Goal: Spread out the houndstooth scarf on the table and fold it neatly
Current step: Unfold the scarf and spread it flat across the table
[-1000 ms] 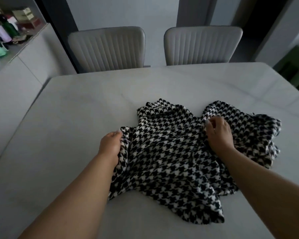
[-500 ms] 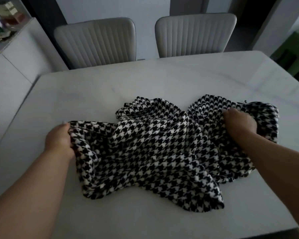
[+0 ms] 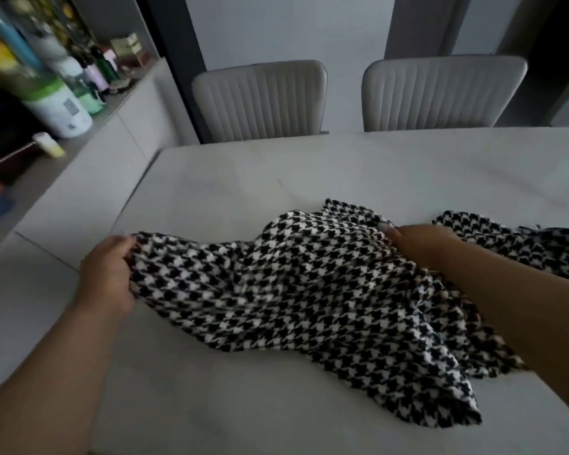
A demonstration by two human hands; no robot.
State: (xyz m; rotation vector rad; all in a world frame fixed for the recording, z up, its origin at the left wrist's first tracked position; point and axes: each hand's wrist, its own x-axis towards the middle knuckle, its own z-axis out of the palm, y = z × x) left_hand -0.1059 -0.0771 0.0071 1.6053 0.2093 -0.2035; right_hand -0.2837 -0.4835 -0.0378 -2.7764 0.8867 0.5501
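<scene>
I see the scarf [image 3: 309,290] lying bunched on the table [image 3: 342,165], its long axis running left to right, my left hand [image 3: 107,274] gripping its left end, my right hand [image 3: 421,243] clutching fabric right of its middle.

One houndstooth scarf [image 3: 309,290] lies on one pale table [image 3: 375,172], and two hands, the left hand [image 3: 107,274] and the right hand [image 3: 421,244], are on it. Two ribbed, pale chairs stand at the far edge, the left chair [image 3: 260,100] and the right chair [image 3: 440,93]. One sideboard [image 3: 89,178] carries a crowd of bottles too blurred to count, with one large white-and-green canister [image 3: 58,103] among them.
</scene>
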